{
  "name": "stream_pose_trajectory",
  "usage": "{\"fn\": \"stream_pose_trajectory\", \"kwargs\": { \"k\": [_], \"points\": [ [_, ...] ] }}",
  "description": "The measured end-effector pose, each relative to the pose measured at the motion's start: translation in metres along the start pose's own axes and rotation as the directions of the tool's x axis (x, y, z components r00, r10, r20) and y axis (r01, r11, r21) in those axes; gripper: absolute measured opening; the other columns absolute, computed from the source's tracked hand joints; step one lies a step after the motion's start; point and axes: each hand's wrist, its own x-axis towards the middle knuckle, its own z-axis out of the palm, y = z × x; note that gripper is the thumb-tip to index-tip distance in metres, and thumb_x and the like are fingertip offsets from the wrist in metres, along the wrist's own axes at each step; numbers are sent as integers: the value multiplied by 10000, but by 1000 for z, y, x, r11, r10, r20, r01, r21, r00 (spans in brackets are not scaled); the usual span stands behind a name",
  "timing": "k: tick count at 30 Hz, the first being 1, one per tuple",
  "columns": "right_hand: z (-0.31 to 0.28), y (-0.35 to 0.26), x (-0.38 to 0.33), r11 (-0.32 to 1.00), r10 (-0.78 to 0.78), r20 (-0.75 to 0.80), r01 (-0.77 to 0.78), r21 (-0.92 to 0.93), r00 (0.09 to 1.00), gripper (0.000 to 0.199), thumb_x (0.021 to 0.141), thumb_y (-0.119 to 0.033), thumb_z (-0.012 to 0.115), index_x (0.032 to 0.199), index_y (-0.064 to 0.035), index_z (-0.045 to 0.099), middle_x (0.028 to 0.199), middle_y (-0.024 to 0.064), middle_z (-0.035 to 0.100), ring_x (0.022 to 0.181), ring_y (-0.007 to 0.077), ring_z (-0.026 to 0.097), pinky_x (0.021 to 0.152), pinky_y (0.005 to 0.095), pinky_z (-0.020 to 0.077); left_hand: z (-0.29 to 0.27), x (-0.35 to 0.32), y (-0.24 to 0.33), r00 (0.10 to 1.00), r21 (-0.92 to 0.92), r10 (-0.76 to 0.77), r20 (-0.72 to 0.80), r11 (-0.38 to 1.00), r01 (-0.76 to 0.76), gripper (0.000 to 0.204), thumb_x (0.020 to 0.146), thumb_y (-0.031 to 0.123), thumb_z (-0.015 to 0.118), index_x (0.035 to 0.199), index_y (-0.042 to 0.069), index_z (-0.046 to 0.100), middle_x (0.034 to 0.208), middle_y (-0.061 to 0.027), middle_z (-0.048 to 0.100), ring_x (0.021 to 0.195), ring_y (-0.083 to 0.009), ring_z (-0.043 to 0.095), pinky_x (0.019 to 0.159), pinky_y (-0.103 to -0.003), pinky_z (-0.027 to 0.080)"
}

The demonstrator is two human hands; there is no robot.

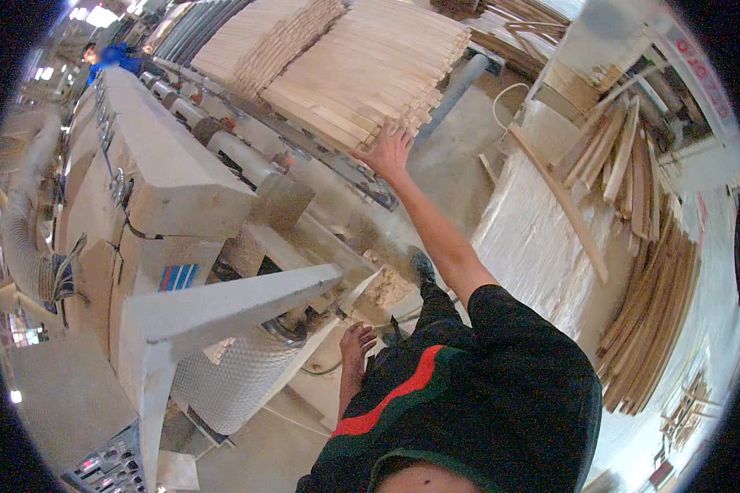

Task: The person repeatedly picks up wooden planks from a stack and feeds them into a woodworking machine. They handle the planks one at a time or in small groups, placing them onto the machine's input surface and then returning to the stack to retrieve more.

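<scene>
My right hand (389, 150) reaches forward with its fingers spread at the near end of a large stack of pale wooden strips (353, 70). Its fingertips appear to touch the strip ends, and nothing is seen gripped. Close to my left side hangs my left hand (357, 340), its fingers loosely bent and apart, with no object in it. Nearest to that hand is a long woodworking machine (173, 156) with a grey metal arm (230, 304) and a ribbed silver hose (234, 378).
A dusty bench (534, 214) at right carries a loose wooden strip (563, 205). Brown strips (654, 320) lie bundled beyond it. Wood shavings (386, 287) sit near my foot. A control panel (107, 468) is at lower left; a person in blue (119, 57) stands far left.
</scene>
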Motion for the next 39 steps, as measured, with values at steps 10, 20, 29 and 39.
{"fn": "stream_pose_trajectory", "kwargs": {
  "k": [10, 20, 29, 39],
  "points": [
    [1, -19, 13, 996, 81, 149, -77, -35, 986, 1119, 524, -546, 801, 1361, -16, 281, 1350, 303, 274, 1263, 426, 256, 1031, 561, 161, 49, 7, 31, 988, -103, 0, -152, 995, -16, 335, 913, 257, 530, 1157, 30, 494, 993, -123, 619, 817, -209, 635, 674, -307, 522],
    [-10, 1, 10, 992, 107, 153, -96, -78, 982, 1189, 472, -624, 784, 1327, 35, 284, 1276, 282, 372, 1188, 406, 336, 971, 552, 244, 91, 48, 58, 998, -126, 31, -59, 991, -38, 327, 905, 196, 519, 1177, 21, 475, 985, -122, 621, 805, -208, 639, 686, -318, 515],
    [-45, 24, -7, 952, -58, 99, 84, -295, 993, 1190, 500, -603, 776, 1360, 36, 257, 1292, 284, 367, 1242, 416, 309, 1009, 580, 209, 120, 65, 66, 998, -138, 10, -62, 990, -18, 297, 903, 225, 541, 1135, 43, 503, 980, -120, 639, 790, -203, 647, 674, -310, 509],
    [-32, 13, 18, 973, -98, 407, 173, -151, 908, 1104, 541, -512, 778, 1395, -56, 247, 1282, 360, 337, 1199, 495, 331, 986, 605, 230, 127, 98, 80, 999, -275, 35, 40, 961, -23, 299, 898, 239, 545, 1121, 45, 502, 996, -126, 618, 815, -225, 643, 694, -335, 520]
  ]
}}
